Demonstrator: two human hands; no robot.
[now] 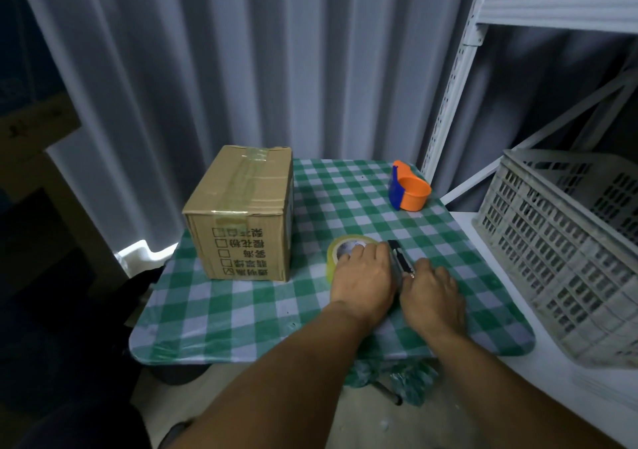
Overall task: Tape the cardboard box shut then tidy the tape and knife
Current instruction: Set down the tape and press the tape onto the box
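Brown cardboard box (pixel 241 207) stands taped shut at the table's far left; the tape roll (pixel 345 251) lies near right under the left hand (pixel 362 276), fingers spread flat over it; the knife (pixel 400 258), long axis near-to-far, lies just right, the right hand (pixel 433 293) curled at its near end, grip unclear; the orange cup (pixel 412 193) and the crate (pixel 559 251) show nothing inside.

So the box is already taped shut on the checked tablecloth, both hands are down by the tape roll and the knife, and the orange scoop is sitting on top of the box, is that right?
Not quite. The head view shows the orange scoop on the checked tablecloth at its far right corner, apart from the cardboard box. The rest holds: the box is taped shut, the left hand rests on the tape roll, and the right hand is at the utility knife.
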